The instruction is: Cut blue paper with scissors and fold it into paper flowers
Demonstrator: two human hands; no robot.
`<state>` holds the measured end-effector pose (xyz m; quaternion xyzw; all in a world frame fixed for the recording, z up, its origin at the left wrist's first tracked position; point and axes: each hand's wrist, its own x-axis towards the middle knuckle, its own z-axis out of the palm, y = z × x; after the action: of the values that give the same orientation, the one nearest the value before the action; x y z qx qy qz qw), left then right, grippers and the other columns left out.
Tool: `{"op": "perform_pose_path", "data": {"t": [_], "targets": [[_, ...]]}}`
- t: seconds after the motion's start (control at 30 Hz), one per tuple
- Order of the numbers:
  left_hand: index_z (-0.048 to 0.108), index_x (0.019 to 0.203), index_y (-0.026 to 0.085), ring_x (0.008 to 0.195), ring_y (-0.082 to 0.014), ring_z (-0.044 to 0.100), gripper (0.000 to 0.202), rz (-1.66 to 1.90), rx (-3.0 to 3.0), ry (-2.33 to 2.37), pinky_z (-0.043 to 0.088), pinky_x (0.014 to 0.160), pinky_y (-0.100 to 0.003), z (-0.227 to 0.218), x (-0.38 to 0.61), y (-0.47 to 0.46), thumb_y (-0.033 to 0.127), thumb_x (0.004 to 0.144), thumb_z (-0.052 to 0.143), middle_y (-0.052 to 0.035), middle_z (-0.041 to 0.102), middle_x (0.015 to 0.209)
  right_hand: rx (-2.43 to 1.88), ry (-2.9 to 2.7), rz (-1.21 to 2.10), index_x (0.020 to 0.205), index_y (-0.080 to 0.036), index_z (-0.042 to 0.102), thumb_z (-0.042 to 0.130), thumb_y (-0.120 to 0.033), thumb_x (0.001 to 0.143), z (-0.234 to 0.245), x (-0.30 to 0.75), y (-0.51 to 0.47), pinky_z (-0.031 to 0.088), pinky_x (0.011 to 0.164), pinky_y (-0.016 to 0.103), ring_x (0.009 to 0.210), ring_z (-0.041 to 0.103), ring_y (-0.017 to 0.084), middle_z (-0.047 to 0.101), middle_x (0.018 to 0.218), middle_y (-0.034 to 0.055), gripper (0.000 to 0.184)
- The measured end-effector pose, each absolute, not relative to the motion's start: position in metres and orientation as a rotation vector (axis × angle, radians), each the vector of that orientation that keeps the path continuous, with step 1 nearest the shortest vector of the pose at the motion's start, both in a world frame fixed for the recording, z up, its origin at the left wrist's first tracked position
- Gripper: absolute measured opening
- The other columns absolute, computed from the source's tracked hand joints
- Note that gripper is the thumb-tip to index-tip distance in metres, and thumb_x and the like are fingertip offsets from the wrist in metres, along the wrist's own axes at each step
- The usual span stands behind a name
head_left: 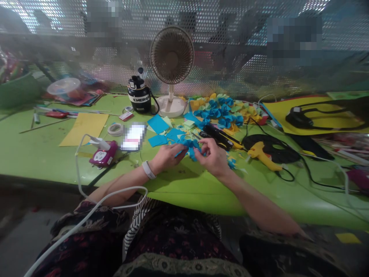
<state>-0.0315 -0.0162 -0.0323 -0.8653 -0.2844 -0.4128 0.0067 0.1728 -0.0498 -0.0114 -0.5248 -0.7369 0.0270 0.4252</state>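
Between my two hands, just over the green tabletop, is a blue paper flower point(188, 145) with crumpled petals. My left hand point(169, 157) is closed on its left side, fingers bent over the paper. On the other side my right hand point(212, 156) pinches at the flower's right edge with thumb and forefinger. The fingertips partly cover the petals. Flat blue paper squares point(158, 124) and small scraps lie just beyond my left hand. Past my right hand rests a dark tool point(217, 136), possibly scissors or a cutter. A heap of blue, yellow and green paper flowers point(220, 109) spreads behind.
At right, a yellow glue gun point(263, 156) trails a black cord. A fan point(172, 57) and a black bottle point(140, 96) stand at the back. Left are a lit phone point(133, 136), tape roll point(115, 129) and purple power adapter point(103, 154) with a white cable crossing my left arm.
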Motion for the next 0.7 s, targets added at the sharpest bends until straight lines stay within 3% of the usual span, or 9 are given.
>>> {"op": "perform_pose_path", "data": {"t": [0.3,0.47,0.6,0.7], "targets": [[0.068,0.106,0.017,0.089,-0.0178,0.074,0.021,-1.455,-2.689,-0.907,0.060,0.076,-0.027,-0.033,-0.035,-0.008,0.030,0.096,0.054,-0.0100,0.077,0.098,-1.229,-1.904,0.144,0.096,-0.020,0.063,0.058,-0.033,0.084,-0.003,0.178,-0.049,0.044,0.052,0.026,0.049,0.050,0.011,0.066,0.069,0.0010,0.018],[0.068,0.106,0.017,0.090,-0.0170,0.075,0.019,-1.559,-2.642,-0.916,0.061,0.079,-0.027,-0.036,-0.034,-0.005,0.029,0.095,0.058,-0.0094,0.077,0.100,-1.179,-1.885,0.122,0.096,-0.021,0.065,0.056,-0.032,0.086,-0.004,0.179,-0.050,0.048,0.056,0.027,0.053,0.053,0.012,0.068,0.075,0.0025,0.017],[0.070,0.107,0.017,0.092,-0.0166,0.074,0.018,-1.688,-2.621,-0.831,0.062,0.081,-0.029,-0.037,-0.033,-0.003,0.024,0.094,0.059,-0.0090,0.077,0.102,-1.240,-1.675,0.235,0.105,-0.021,0.060,0.059,-0.038,0.086,-0.003,0.182,-0.045,0.047,0.051,0.025,0.054,0.056,0.013,0.066,0.076,0.0014,0.026],[0.071,0.108,0.017,0.094,-0.0169,0.074,0.019,-1.733,-2.636,-0.768,0.062,0.083,-0.031,-0.038,-0.033,-0.001,0.021,0.093,0.060,-0.0093,0.077,0.103,-1.273,-1.701,0.338,0.101,-0.019,0.062,0.061,-0.040,0.084,-0.002,0.183,-0.039,0.047,0.052,0.026,0.053,0.055,0.013,0.067,0.075,0.0018,0.027]]}}
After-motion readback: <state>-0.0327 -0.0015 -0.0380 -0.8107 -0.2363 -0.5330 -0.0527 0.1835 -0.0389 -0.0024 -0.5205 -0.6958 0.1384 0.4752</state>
